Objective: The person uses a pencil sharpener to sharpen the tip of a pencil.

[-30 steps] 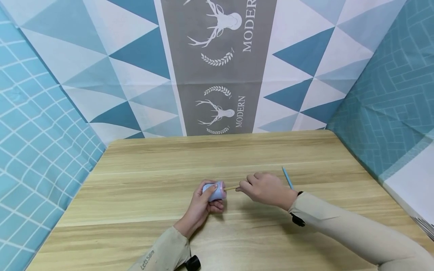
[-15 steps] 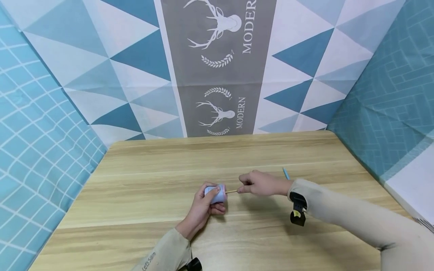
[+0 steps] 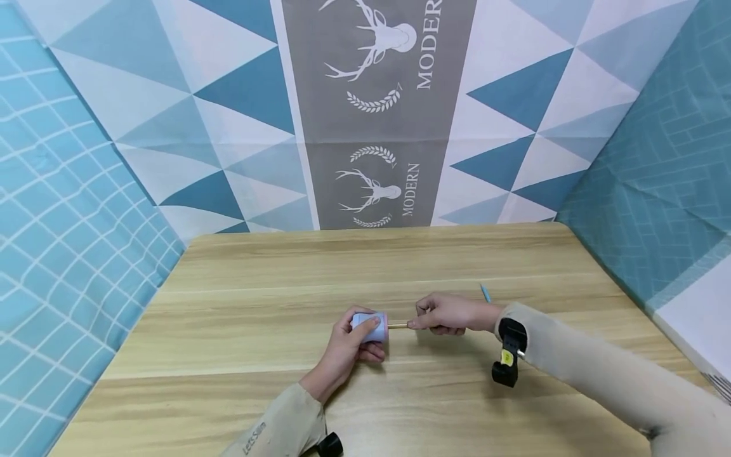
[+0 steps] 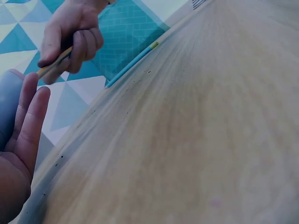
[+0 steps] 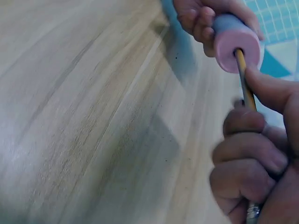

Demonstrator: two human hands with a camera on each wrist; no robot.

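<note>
My left hand (image 3: pixel 341 350) grips a small light-blue pencil sharpener (image 3: pixel 375 334), thumb across its top, a little left of my right hand. Its round pink end (image 5: pixel 226 49) faces right in the head view and has a dark hole in the middle. A yellow pencil (image 3: pixel 398 325) has one end in that hole. My right hand (image 3: pixel 450 312) pinches the pencil between thumb and forefinger, with the other fingers curled; in the right wrist view the pencil's silvery far end (image 5: pixel 252 212) shows below the fist. The pencil's inner end is hidden inside the sharpener.
A blue pencil (image 4: pixel 133 64) lies on the wooden table (image 3: pixel 257 285) behind my right forearm, which partly hides it in the head view. A patterned backdrop (image 3: pixel 251 127) stands along the table's back edge. Something white (image 3: pixel 697 330) borders the table at the right.
My right hand has turned about the pencil: its back faced up a second ago, and its thumb side shows now. The wrist has rolled with it. The left hand still grips the sharpener.
</note>
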